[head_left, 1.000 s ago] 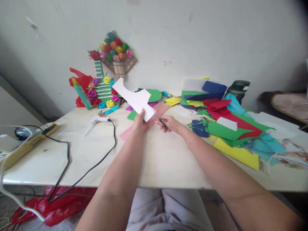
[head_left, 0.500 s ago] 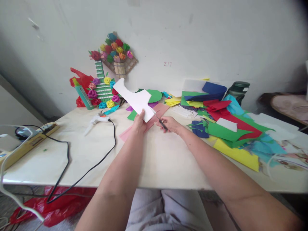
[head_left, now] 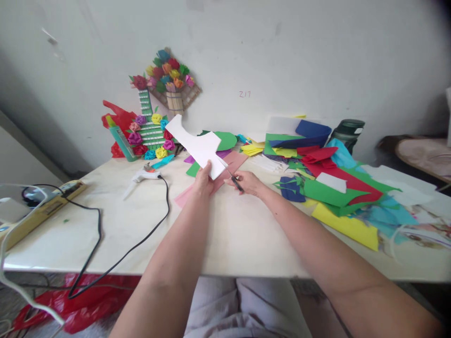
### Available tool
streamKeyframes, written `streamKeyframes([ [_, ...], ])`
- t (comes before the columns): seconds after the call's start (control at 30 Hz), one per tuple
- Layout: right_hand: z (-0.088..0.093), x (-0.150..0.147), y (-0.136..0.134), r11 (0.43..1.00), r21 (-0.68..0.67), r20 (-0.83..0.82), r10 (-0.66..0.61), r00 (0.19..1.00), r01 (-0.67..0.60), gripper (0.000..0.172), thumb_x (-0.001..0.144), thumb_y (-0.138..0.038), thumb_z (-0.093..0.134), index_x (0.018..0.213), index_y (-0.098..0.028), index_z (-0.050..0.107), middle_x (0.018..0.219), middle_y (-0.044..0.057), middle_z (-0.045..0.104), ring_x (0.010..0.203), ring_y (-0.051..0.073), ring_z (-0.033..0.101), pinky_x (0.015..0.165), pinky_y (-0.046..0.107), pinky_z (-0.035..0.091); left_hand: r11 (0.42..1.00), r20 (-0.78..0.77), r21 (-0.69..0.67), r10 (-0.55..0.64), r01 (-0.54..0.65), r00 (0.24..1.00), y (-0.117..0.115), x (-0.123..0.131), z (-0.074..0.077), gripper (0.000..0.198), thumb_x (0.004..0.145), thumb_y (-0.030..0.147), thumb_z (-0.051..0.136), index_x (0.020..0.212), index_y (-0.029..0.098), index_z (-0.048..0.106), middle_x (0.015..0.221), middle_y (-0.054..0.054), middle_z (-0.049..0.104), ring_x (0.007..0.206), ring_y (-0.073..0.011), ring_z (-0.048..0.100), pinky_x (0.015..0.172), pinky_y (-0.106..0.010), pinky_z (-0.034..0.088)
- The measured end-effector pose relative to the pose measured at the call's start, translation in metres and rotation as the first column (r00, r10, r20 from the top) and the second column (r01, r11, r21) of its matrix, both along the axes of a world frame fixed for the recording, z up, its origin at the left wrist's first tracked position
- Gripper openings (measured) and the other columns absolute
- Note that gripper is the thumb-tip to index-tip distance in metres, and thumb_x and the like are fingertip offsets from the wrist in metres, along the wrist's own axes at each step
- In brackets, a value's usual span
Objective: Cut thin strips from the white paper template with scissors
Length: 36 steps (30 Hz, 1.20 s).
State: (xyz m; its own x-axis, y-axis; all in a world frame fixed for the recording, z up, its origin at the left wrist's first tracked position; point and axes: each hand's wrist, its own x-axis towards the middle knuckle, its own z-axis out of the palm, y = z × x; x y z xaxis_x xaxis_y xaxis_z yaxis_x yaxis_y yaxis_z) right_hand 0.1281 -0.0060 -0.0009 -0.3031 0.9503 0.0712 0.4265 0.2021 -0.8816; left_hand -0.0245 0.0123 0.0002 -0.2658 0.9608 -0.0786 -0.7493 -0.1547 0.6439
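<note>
My left hand [head_left: 203, 180] grips a cut-out piece of white paper [head_left: 200, 148] by its lower end, thumb on top. A curved notch runs along the sheet's upper edge. In my right hand [head_left: 249, 182] is a pair of scissors [head_left: 237, 183] with dark handles. The blades reach the paper's lower right edge, where a narrow strip stands partly apart from it. Beneath the white piece, pink paper [head_left: 237, 160] lies on the table, with green paper [head_left: 225, 140] behind it.
On the left are a hot glue gun [head_left: 146, 175] with its black cord, a yellow power strip [head_left: 52, 206] and a glue bottle [head_left: 121, 139]. Paper-flower crafts [head_left: 151, 129] lean against the wall. Coloured paper scraps [head_left: 331, 190] and a dark green bottle [head_left: 347, 134] occupy the right side.
The scissors and my right hand have shifted very slightly at the paper's edge. My left hand and the white paper stay almost still.
</note>
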Motion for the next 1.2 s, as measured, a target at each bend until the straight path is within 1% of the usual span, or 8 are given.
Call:
streamKeyframes([
  [0.17, -0.0006, 0.0012, 0.0006, 1.0, 0.006, -0.007, 0.009, 1.0, -0.009, 0.033, 0.062, -0.047, 0.075, 0.071, -0.019, 0.059, 0.056, -0.004, 0.055, 0.044, 0.006, 0.053, 0.035, 0.014, 0.04, 1.0, 0.004, 0.005, -0.008, 0.008, 1.0, 0.0008, -0.0003, -0.0003, 0.018, 0.078, 0.016, 0.062, 0.096, 0.014, 0.063, 0.091, -0.008, 0.07, 0.092, -0.0204, 0.065, 0.086, -0.032, 0.052],
  [0.4, -0.0039, 0.0016, 0.0032, 1.0, 0.007, -0.021, 0.013, 1.0, -0.012, 0.033, 0.061, -0.047, 0.075, 0.071, -0.02, 0.059, 0.056, -0.004, 0.055, 0.045, 0.006, 0.052, 0.034, 0.014, 0.04, 0.999, 0.003, 0.021, -0.027, 0.027, 1.0, 0.0009, -0.001, -0.001, 0.013, 0.078, 0.015, 0.061, 0.091, 0.014, 0.063, 0.09, -0.008, 0.07, 0.091, -0.0203, 0.066, 0.086, -0.033, 0.052],
  [0.53, -0.005, 0.0017, 0.0042, 1.0, 0.016, -0.022, 0.017, 1.0, -0.016, 0.034, 0.062, -0.048, 0.074, 0.07, -0.02, 0.059, 0.057, -0.003, 0.054, 0.045, 0.006, 0.052, 0.035, 0.014, 0.041, 0.999, 0.004, 0.017, -0.03, 0.03, 1.0, 0.0004, -0.0006, -0.0007, 0.015, 0.077, 0.016, 0.063, 0.092, 0.014, 0.062, 0.09, -0.009, 0.07, 0.092, -0.021, 0.065, 0.086, -0.034, 0.052],
  [0.67, -0.0042, 0.0014, 0.0041, 1.0, 0.004, -0.008, 0.018, 1.0, -0.018, 0.033, 0.063, -0.048, 0.073, 0.072, -0.02, 0.059, 0.057, -0.004, 0.055, 0.044, 0.006, 0.052, 0.036, 0.014, 0.042, 0.999, 0.002, 0.027, -0.032, 0.031, 1.0, 0.0011, -0.001, -0.0017, 0.013, 0.078, 0.015, 0.061, 0.092, 0.014, 0.062, 0.087, -0.008, 0.07, 0.087, -0.0197, 0.066, 0.085, -0.033, 0.052],
  [0.8, -0.0026, 0.0001, 0.0027, 1.0, 0.003, 0.019, -0.011, 1.0, 0.011, 0.034, 0.064, -0.049, 0.072, 0.073, -0.019, 0.06, 0.057, -0.004, 0.056, 0.044, 0.005, 0.052, 0.037, 0.014, 0.043, 0.999, 0.02, 0.027, -0.044, 0.043, 0.999, 0.0014, -0.0013, -0.0019, 0.015, 0.079, 0.014, 0.061, 0.093, 0.013, 0.061, 0.085, -0.007, 0.07, 0.081, -0.0176, 0.067, 0.083, -0.031, 0.053],
  [0.97, -0.0009, -0.0009, 0.0012, 0.999, 0.017, 0.064, -0.043, 0.997, 0.042, 0.036, 0.065, -0.051, 0.07, 0.076, -0.018, 0.061, 0.058, -0.004, 0.057, 0.045, 0.005, 0.053, 0.038, 0.013, 0.043, 0.999, 0.031, 0.019, -0.047, 0.046, 0.998, 0.0011, -0.001, -0.0009, 0.021, 0.078, 0.015, 0.063, 0.098, 0.013, 0.061, 0.088, -0.007, 0.07, 0.085, -0.0184, 0.066, 0.085, -0.031, 0.052],
  [1.2, -0.0023, -0.0007, 0.0024, 0.999, 0.041, 0.072, -0.031, 0.997, 0.028, 0.037, 0.065, -0.053, 0.07, 0.073, -0.018, 0.061, 0.059, -0.003, 0.057, 0.045, 0.006, 0.054, 0.037, 0.014, 0.044, 0.998, 0.02, 0.014, -0.056, 0.056, 0.998, -0.0006, -0.0013, 0.0011, 0.015, 0.079, 0.014, 0.06, 0.094, 0.014, 0.062, 0.085, -0.007, 0.07, 0.086, -0.019, 0.066, 0.085, -0.032, 0.052],
])
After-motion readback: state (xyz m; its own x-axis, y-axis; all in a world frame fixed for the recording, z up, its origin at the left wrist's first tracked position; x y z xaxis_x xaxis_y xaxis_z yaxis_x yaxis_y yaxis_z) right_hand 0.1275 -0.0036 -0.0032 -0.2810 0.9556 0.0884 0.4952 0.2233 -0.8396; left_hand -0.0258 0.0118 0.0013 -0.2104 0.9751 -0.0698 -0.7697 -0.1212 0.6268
